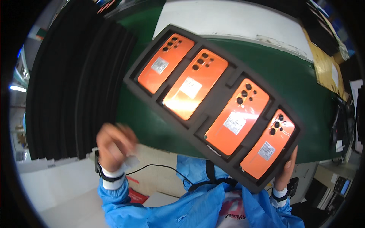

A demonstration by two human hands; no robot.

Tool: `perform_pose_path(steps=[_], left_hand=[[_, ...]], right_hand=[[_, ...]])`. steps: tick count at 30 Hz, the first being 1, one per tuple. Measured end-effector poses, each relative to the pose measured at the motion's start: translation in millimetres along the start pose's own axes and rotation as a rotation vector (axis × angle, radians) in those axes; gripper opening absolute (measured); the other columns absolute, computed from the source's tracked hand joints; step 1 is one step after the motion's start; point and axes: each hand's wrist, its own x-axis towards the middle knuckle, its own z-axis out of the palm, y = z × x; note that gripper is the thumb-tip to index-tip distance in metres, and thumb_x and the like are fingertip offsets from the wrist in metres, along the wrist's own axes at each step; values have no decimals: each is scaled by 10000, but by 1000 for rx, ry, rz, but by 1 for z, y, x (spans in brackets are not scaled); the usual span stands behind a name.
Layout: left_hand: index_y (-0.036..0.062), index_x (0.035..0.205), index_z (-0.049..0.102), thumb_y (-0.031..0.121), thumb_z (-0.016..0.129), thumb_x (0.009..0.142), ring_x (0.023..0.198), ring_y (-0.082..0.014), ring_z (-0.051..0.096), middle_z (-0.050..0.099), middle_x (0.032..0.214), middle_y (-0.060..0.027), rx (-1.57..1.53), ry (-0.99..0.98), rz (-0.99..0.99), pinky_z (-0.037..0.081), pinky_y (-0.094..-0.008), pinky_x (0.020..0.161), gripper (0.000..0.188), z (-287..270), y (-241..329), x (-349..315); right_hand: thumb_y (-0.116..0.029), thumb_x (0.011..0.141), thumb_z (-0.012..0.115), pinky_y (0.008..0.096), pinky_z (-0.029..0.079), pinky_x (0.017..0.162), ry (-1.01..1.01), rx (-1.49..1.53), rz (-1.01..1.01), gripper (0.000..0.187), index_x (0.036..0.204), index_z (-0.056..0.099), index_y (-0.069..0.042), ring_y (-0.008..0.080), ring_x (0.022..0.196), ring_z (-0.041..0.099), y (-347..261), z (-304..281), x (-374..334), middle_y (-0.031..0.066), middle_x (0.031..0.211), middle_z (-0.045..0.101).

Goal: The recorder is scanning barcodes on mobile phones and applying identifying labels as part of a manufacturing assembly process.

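A dark grey foam tray [216, 103] slants across the middle, its right end lower and nearer to me. Several orange smartphones lie back side up in its slots, each with black camera lenses and a white label. From the far left end run a first phone [175, 57] and a second phone [178, 102]; past a gap come a third phone [219, 137] and a fourth phone [253, 164]. My right hand [286, 171] grips the tray's right edge, most of its fingers hidden by the foam. My left hand [115, 143] is raised apart from the tray, its fingers smeared by motion.
Tall stacks of black foam trays [72, 83] stand on the left. Beneath the held tray spreads a green tabletop [273, 68] with a white sheet [228, 19] at the back. Yellowish cardboard [325, 70] lies at the right edge. A black cable [159, 165] runs near my waist.
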Motion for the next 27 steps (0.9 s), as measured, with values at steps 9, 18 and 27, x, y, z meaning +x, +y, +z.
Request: perform_pose_path(steps=[9, 18, 27], left_hand=[[-33, 1457, 604, 354, 458, 1158, 1371, -238, 605, 658, 1453, -141, -102, 503, -264, 420, -368, 1193, 510, -115, -104, 82], [-28, 1676, 291, 350, 423, 1171, 1564, -251, 376, 393, 1705, -126, -122, 362, -272, 258, -391, 1298, 644, 22, -113, 98], [-35, 1680, 263, 266, 463, 1103, 1553, -295, 406, 403, 1686, -187, -306, 331, -169, 288, -428, 1290, 680, 15, -103, 99]], right_hand=[[-326, 1115, 465, 377, 154, 1311, -190, 218, 60, 801, 1710, 80, 50, 286, 1622, 201, -40, 24, 24, 195, 1760, 216], [-236, 1150, 487, 358, 491, 1164, -261, 572, 163, 589, 1675, 315, -31, 226, 1381, 603, -35, -79, 214, 125, 1599, 526], [-245, 1178, 440, 327, 387, 1235, -279, 605, 60, 604, 1707, 247, -26, 184, 1483, 479, -18, -64, 223, 89, 1676, 434]])
